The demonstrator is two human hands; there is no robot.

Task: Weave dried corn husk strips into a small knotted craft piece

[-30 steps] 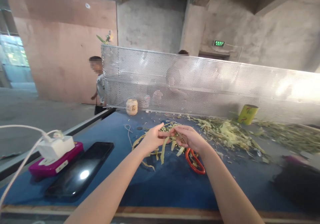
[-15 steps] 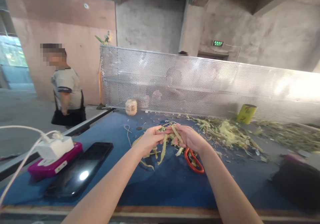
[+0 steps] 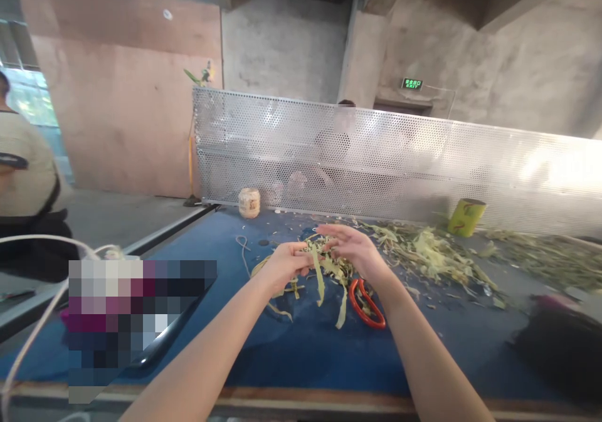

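Over the middle of the blue tabletop, my left hand (image 3: 285, 265) pinches a pale green, leaf-like strip (image 3: 318, 278) between thumb and fingers, and the strip hangs down past the fingertips. Just to its right, my right hand (image 3: 355, 251) is held with its fingers apart, close to the left fingertips. Beneath both hands lies a tangle of dry plant strips, partly hidden by them. Another pale strip (image 3: 342, 309) trails below the right hand. Scissors with red handles (image 3: 367, 306) lie by my right wrist, their blades hidden among the scraps.
A heap of dried stalks and leaves (image 3: 433, 253) spreads at the right, with a yellow-green can (image 3: 466, 217) behind it. A ball of twine (image 3: 249, 203) stands at the back left. A perforated metal screen (image 3: 282, 140) borders the table. Left are a phone and a white cable (image 3: 44, 321).
My right hand has opened and lifted slightly from the strip, which now hangs from my left fingers. A second strip has come down below the right hand. The person at left has moved further left.
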